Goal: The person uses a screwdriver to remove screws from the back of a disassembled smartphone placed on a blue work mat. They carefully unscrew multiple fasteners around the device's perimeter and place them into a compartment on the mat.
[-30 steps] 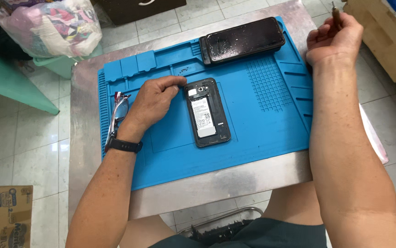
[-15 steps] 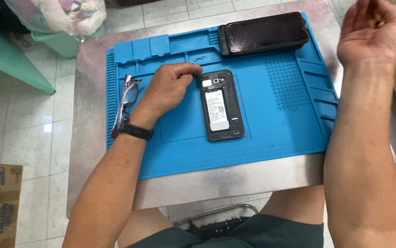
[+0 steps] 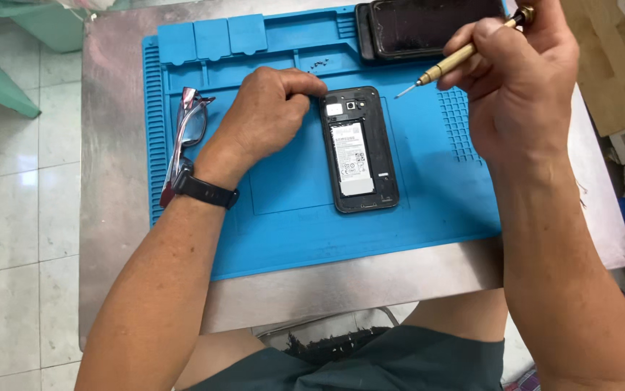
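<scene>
An opened black phone (image 3: pixel 359 148) lies face down on the blue work mat (image 3: pixel 290 217), its battery exposed. My left hand (image 3: pixel 265 119) rests on the mat with its fingertips touching the phone's top left corner. My right hand (image 3: pixel 515 72) hovers above the mat's right side, gripping a brass-handled precision screwdriver (image 3: pixel 457 58) whose tip points down-left, just right of the phone's top edge. A few tiny dark screws (image 3: pixel 318 66) lie on the mat above the phone.
Folded glasses (image 3: pixel 185 137) lie on the mat's left edge beside my wrist, which wears a black band (image 3: pixel 203 190). A black phone back panel (image 3: pixel 428 25) sits at the mat's top right. The mat covers a small metal table (image 3: pixel 113 145); cardboard and clutter sit to the right.
My right hand has come from the far right corner in toward the phone, now holding the screwdriver tip near it. My left hand has stayed at the phone's corner.
</scene>
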